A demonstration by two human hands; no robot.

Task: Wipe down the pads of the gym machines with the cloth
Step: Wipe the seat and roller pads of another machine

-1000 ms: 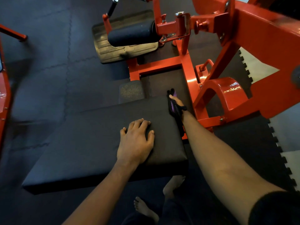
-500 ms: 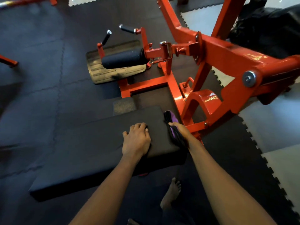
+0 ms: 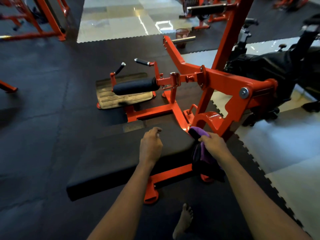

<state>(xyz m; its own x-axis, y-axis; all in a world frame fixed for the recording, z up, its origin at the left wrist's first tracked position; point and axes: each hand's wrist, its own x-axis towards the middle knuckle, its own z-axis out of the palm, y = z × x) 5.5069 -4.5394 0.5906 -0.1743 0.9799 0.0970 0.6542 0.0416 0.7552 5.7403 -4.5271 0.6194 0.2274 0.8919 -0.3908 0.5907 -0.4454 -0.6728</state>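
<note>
Nearest, a bare foot [image 3: 184,220] stands on the floor mat [image 3: 43,135], and both forearms reach out from it toward the flat pad [image 3: 112,163]. The left grip [image 3: 150,146], which lay flat on that pad a second ago, now looks raised off it, fingers loosely curled round nothing, though whether the fingertips still brush the surface I cannot tell. The right grip [image 3: 214,145] has come away from the pad's right side, where it was pressing the cloth [image 3: 201,158] along the edge. It now sits at the right corner with fingers closed round the bunched cloth. One purple fold sticks out ahead of the knuckles and the rest hangs below the hand, down past the pad's side toward the lower bar of the frame [image 3: 223,80]. So the cloth is held, but most of it hangs free and is not pressed flat to any surface. The view has also climbed, taking in much more of the room, which suggests the person is straightening up. Taken together, the stroke along this pad seems finished and a move onward likely. Beyond, well apart from both grips, the roller [image 3: 135,86] sits above the footplate [image 3: 107,97], probably the next surface to wipe. Farther off stand more red machines, blurred.
</note>
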